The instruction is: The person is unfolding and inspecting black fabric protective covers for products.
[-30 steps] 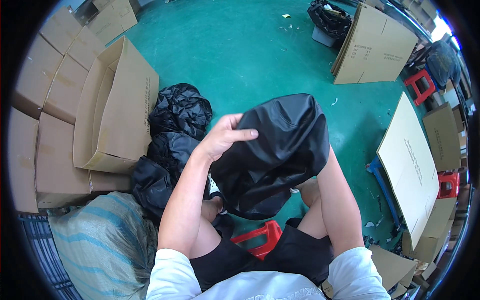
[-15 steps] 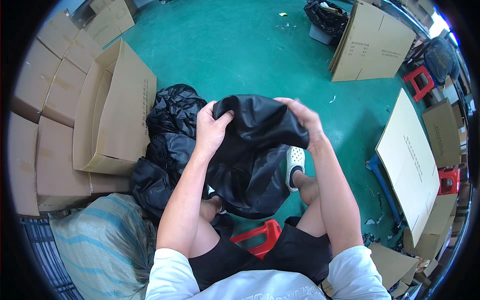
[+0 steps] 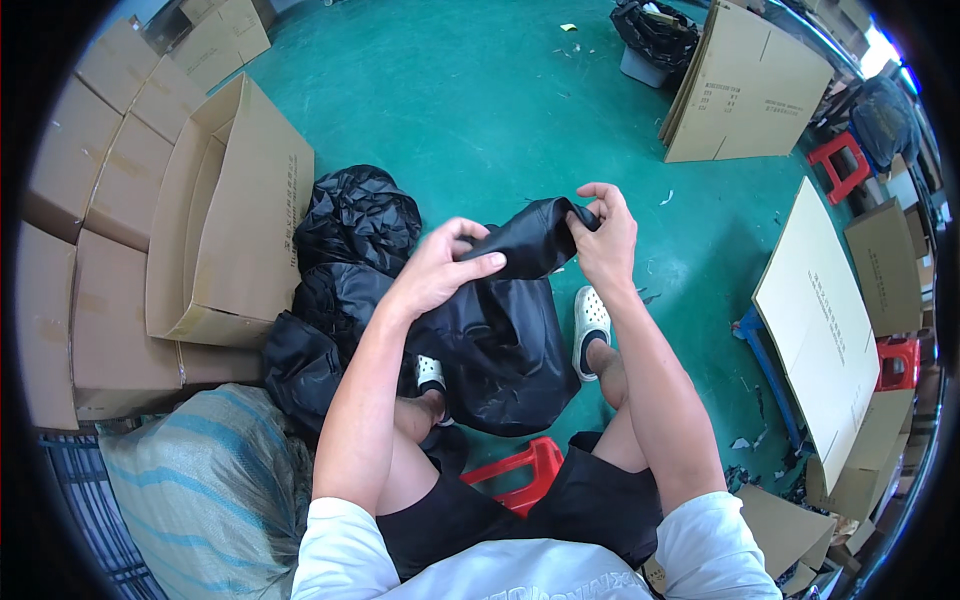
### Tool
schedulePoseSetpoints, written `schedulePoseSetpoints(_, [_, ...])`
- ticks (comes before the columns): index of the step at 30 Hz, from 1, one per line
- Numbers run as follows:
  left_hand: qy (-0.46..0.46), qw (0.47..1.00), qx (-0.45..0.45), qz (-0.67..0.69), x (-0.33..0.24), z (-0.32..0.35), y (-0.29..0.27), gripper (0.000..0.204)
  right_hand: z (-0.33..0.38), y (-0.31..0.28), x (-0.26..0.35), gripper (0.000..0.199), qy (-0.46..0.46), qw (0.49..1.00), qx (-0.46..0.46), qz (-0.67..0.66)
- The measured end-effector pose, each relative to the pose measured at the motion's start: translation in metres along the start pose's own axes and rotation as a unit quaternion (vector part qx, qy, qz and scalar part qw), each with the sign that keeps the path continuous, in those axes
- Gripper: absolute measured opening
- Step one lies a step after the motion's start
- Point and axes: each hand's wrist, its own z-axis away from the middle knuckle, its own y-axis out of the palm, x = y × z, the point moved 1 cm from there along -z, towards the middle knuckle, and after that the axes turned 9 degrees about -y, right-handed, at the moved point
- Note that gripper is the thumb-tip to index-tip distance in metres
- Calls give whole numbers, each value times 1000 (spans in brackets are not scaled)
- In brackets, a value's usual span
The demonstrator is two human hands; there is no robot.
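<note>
Smooth black sheet-like material [image 3: 535, 240] is gathered into a narrow fold between my two hands, above the floor. My left hand [image 3: 445, 265] grips its left end, thumb along the near side and fingers over the far side. At the other end, my right hand [image 3: 605, 235] pinches the fold between thumb and fingers, with the index finger raised. Below, a large black bag [image 3: 500, 350] bulges between my feet. Whether the fold joins this bag I cannot tell. More crumpled black bags [image 3: 355, 225] lie to the left, against the big bag.
An open cardboard box [image 3: 250, 210] stands at left, before stacked cartons [image 3: 125, 300]. A striped woven sack [image 3: 205, 490] lies at lower left. Beneath me is a red stool [image 3: 535, 475]. Flat cardboard [image 3: 745, 85] leans at far right; another board [image 3: 820, 320] rests on a blue stool [image 3: 765, 370].
The black material, spread wide before, is now bunched into a narrow fold. My left hand has moved right and slightly down, and my right hand has changed its grip from the outer edge to a pinch.
</note>
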Motion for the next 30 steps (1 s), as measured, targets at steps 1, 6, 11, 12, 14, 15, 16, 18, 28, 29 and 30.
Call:
schedulePoseSetpoints(1, [-21, 1000, 12, 11, 2, -2, 6, 48, 0, 1, 0, 27, -1, 1000, 1, 0])
schedulePoseSetpoints(6, [49, 994, -7, -98, 6, -6, 21, 21, 3, 6, -2, 20, -39, 999, -21, 8])
schedulePoseSetpoints(11, [137, 950, -238, -151, -3, -1, 17, 15, 1, 3, 0, 25, -24, 999, 30, -1])
schedulePoseSetpoints(12, [154, 938, -282, -129, -6, -1, 15, 20, 0, 2, 1, 29, 4, 996, 85, 3])
schedulePoseSetpoints(14, [184, 920, -321, -128, -5, -4, 2, 25, 2, 4, -2, 36, 37, 983, 173, -40])
schedulePoseSetpoints(15, [191, 915, -332, -124, -7, -3, -2, 27, 4, 5, -3, 42, 69, 960, 258, -82])
schedulePoseSetpoints(16, [202, 911, -337, -124, -9, -2, -4, 27, 4, 2, 6, 51, 35, 945, 324, -27])
schedulePoseSetpoints(18, [200, 911, -336, -133, -11, 2, -7, 26, 9, 8, -8, 48, 8, 913, 407, -29])
schedulePoseSetpoints(28, [394, 760, -174, -487, -13, 52, 113, 11, -3, 7, -58, 36, -78, 969, 10, -234])
schedulePoseSetpoints(29, [368, 781, -131, -487, -8, 53, 127, 12, -1, 8, -77, 36, -6, 925, 43, -378])
schedulePoseSetpoints(30, [340, 803, -78, -484, -3, 55, 125, 12, 4, 17, -70, 37, 2, 914, 63, -401])
